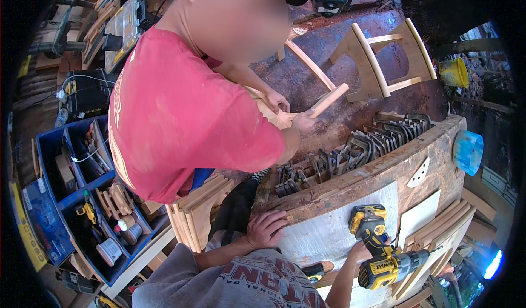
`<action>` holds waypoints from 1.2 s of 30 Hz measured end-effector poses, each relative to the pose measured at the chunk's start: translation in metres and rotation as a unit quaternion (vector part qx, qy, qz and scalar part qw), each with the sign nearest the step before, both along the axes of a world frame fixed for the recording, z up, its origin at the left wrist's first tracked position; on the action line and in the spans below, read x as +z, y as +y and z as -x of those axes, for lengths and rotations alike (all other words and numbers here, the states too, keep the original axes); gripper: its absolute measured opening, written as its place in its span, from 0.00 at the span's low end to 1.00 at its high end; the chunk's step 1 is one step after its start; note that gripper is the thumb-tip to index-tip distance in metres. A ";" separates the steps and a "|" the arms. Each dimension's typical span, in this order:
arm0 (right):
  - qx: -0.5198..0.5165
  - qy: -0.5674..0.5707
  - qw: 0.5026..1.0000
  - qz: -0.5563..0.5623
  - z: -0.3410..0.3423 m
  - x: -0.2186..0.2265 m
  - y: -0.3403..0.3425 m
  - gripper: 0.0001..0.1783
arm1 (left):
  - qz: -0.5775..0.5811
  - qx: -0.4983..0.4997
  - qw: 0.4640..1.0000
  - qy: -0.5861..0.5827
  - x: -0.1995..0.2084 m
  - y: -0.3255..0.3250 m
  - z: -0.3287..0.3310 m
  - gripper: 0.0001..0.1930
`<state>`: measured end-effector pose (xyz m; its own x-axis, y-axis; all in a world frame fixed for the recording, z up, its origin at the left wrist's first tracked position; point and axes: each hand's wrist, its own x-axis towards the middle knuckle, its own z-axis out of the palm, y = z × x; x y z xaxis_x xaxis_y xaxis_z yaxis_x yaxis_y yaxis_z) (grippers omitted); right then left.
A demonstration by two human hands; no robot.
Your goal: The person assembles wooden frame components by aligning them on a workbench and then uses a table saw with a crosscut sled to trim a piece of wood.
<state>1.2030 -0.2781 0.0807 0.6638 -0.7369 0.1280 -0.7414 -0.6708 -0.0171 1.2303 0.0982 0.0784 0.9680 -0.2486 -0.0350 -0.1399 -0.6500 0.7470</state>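
Observation:
My left hand (267,228) lies flat, fingers spread, on the edge of a curved wooden workbench (383,171), beside a pale board (329,231) leaning on its front. My right hand (358,251) grips the handle of a yellow and black cordless drill (386,261), held against that board with its chuck pointing right. The drill hides most of the hand. Across the bench, a person in a red shirt (181,116) holds a wooden bar (329,100) in one hand (304,123) and a carved wooden piece (282,119) with the other hand (278,101).
Several dark clamps (356,149) stand in a row along the bench top. A wooden chair frame (378,61) sits on the reddish floor beyond. A blue tape roll (468,152) and a yellow bucket (453,72) are at right. A blue tool shelf (82,198) and stacked curved wooden parts (197,209) are at left.

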 end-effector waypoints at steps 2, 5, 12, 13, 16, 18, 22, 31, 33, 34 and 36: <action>-0.018 -0.009 1.000 -0.015 0.000 -0.001 0.000 0.41 | 0.000 0.001 1.000 0.001 0.000 0.000 0.000 0.14; 0.025 0.027 0.997 0.064 0.001 -0.001 0.001 0.43 | 0.001 0.001 1.000 0.002 0.000 0.000 0.001 0.15; 0.006 0.041 0.999 0.009 0.006 -0.003 -0.004 0.41 | -0.002 0.002 1.000 -0.002 -0.002 -0.001 0.002 0.15; 0.004 0.050 0.999 0.014 0.006 -0.003 -0.004 0.41 | -0.003 0.003 1.000 -0.002 -0.002 0.000 0.002 0.15; -0.013 0.094 0.995 0.009 0.005 -0.004 -0.005 0.40 | 0.000 0.004 1.000 0.006 -0.002 0.000 0.002 0.14; -0.028 0.128 0.991 -0.001 0.003 -0.003 -0.003 0.39 | -0.002 0.003 1.000 0.003 -0.002 0.000 0.002 0.14; 0.034 0.092 0.991 0.088 0.000 -0.001 0.003 0.42 | -0.005 0.005 1.000 0.002 -0.001 0.000 0.002 0.14; 0.023 0.020 0.998 0.053 -0.007 0.006 0.008 0.40 | 0.005 0.008 1.000 -0.001 0.000 -0.001 0.000 0.14; 0.017 0.010 0.998 0.053 -0.007 0.006 0.008 0.39 | 0.000 0.005 1.000 -0.002 0.000 -0.001 0.000 0.14; 0.026 0.005 0.998 0.057 -0.007 0.005 0.008 0.39 | -0.004 0.003 1.000 -0.003 0.000 -0.001 -0.001 0.14; 0.035 -0.001 0.997 0.062 -0.006 0.004 0.007 0.39 | -0.004 0.004 1.000 -0.003 0.000 -0.001 -0.001 0.14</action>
